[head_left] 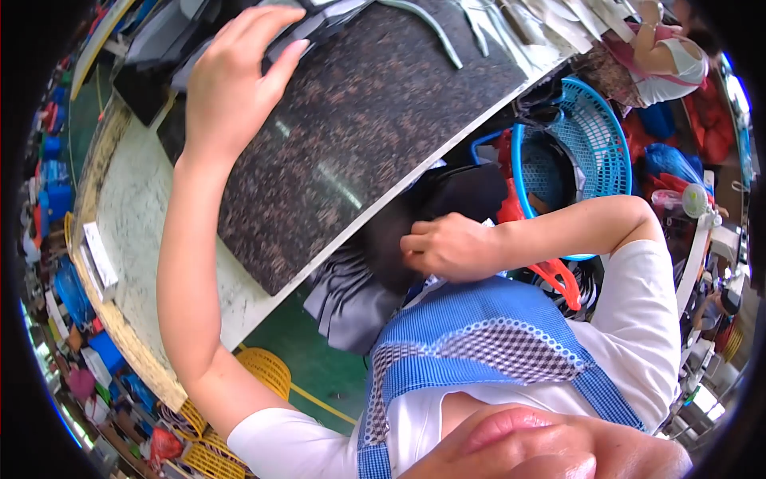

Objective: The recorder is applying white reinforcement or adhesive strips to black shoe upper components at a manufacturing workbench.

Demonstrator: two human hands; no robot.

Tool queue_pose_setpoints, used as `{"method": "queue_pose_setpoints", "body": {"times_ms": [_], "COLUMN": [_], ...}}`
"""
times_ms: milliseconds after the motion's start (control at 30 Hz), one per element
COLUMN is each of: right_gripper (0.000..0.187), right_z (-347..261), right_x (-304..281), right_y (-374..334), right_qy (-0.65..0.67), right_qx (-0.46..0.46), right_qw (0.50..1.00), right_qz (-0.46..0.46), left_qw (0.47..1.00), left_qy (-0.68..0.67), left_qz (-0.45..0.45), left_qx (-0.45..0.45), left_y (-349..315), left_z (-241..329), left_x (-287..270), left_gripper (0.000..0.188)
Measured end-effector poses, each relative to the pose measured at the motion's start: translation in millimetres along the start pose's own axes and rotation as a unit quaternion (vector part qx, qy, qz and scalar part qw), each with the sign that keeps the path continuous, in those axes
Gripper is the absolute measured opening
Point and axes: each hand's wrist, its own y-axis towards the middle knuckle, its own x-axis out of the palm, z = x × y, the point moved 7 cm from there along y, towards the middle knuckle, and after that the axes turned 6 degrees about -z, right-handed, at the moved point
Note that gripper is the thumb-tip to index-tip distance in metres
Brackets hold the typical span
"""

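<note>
My left hand (233, 88) reaches over the far left of the dark speckled stone slab (343, 152). Its thumb and fingers are apart, beside dark grey fabric pieces (323, 24) at the slab's far edge. I cannot see it gripping any of them. In front of my body my right hand (453, 247) is closed, fingers curled at the edge of a black fabric piece (391, 243) that is smeared by motion. More black fabric (463, 191) lies just beyond that hand. A stack of grey fabric pieces (355, 299) hangs below the table edge, fanned out.
Pale fabric strips (511, 32) lie at the slab's far right. A blue plastic basket (626, 160) with dark pieces inside stands to the right, beside a red plastic bag (558, 279). Yellow baskets (267, 369) are on the floor at the lower left. Another person (666, 64) sits at the far right.
</note>
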Motion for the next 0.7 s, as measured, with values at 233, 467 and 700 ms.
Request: {"method": "queue_pose_setpoints", "body": {"times_ms": [233, 467, 700], "right_gripper": [0.022, 0.047, 0.03], "right_z": [101.9, 263.3, 304.1], "right_x": [-169.2, -215.6, -200.2], "right_y": [-12.5, -88.8, -98.9], "right_qy": [0.067, 0.003, 0.537], "right_qx": [0.159, 0.45, 0.194], "right_qw": [0.969, 0.839, 0.688], "right_qz": [0.174, 0.307, 0.448], "left_qw": [0.99, 0.997, 0.95], "left_qy": [0.12, -0.027, 0.236], "left_qz": [-0.009, 0.027, 0.18], "left_qx": [0.074, -0.071, 0.1], "left_y": [45.6, 49.8, -27.2], "left_z": [-33.3, -50.9, 54.2], "left_x": [13.4, -21.4, -38.8], "left_gripper": [0.03, 0.024, 0.025]}}
